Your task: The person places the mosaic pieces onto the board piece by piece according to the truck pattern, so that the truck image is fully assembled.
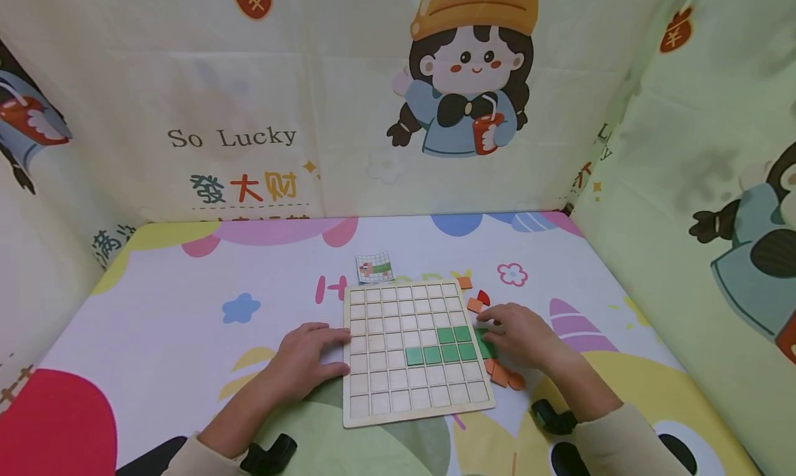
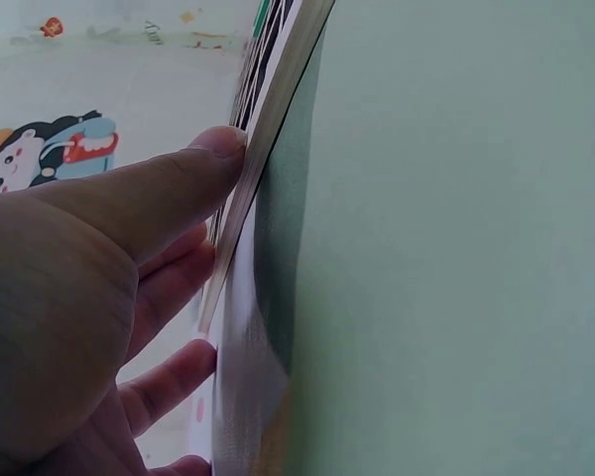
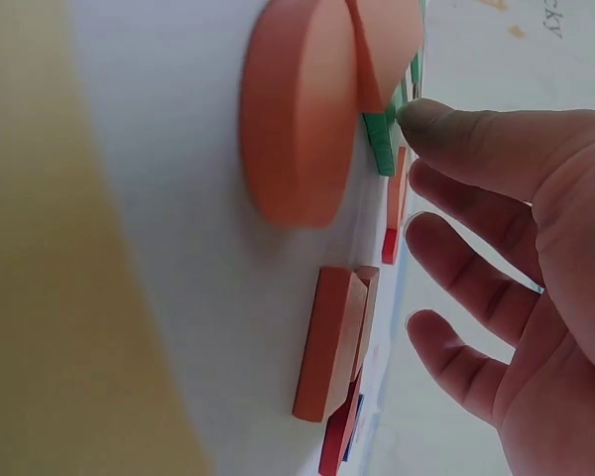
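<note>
A pale wooden grid board point(image 1: 379, 401) lies on the printed table cover, with several green square tiles point(image 1: 432, 355) in two of its rows. My left hand point(image 1: 305, 362) rests at the board's left edge; in the left wrist view the thumb point(image 2: 183, 188) touches the rim and the other fingers spread below it. At the right edge, my right hand point(image 1: 519, 331) hovers over loose green pieces point(image 1: 487, 348), fingers slightly bent and apart. Its thumb tip point(image 3: 431, 119) overlaps a green piece in the right wrist view. Nothing shows pinched between the fingers.
A small picture card point(image 1: 375, 267) with a coloured grid lies behind the board. Loose orange pieces point(image 1: 499, 374) sit right of the board near my right hand, with an orange square point(image 1: 464, 282) and a red piece point(image 1: 484, 297) farther back. Printed cloth walls point(image 1: 348, 103) enclose the table.
</note>
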A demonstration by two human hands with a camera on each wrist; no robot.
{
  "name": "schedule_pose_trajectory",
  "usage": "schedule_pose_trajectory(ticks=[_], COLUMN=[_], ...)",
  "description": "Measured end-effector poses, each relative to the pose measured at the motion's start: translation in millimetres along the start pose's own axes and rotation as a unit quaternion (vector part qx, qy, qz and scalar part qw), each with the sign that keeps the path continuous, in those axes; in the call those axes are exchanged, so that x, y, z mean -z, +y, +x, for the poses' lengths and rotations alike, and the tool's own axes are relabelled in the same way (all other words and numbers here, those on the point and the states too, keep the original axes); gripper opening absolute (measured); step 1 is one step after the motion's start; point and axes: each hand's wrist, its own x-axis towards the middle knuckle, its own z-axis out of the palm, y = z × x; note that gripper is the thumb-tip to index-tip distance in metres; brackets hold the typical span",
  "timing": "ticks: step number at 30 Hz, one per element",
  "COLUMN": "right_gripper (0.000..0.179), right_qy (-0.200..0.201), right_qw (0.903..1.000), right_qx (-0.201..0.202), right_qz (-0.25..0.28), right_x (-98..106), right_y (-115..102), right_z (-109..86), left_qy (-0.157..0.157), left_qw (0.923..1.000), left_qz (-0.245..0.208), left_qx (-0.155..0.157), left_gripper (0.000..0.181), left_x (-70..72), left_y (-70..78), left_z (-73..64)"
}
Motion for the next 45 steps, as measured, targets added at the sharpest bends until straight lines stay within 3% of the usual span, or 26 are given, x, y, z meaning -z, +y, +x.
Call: schedule_pose_trajectory(ticks=[45], right_gripper=[0.031], right_qy=[-0.016], right_qw=[0.9996], right_qx=[-0.014], right_qz=[0.020], right_x=[4.6], right_y=[6.7], right_z=[0.6], left_qy=[0.000], left_qw=[1.0000], left_qz=[0.001], left_qx=[0.000], left_gripper=[0.047], left_x=[1.0], left_y=[1.7], left_z=[-1.0])
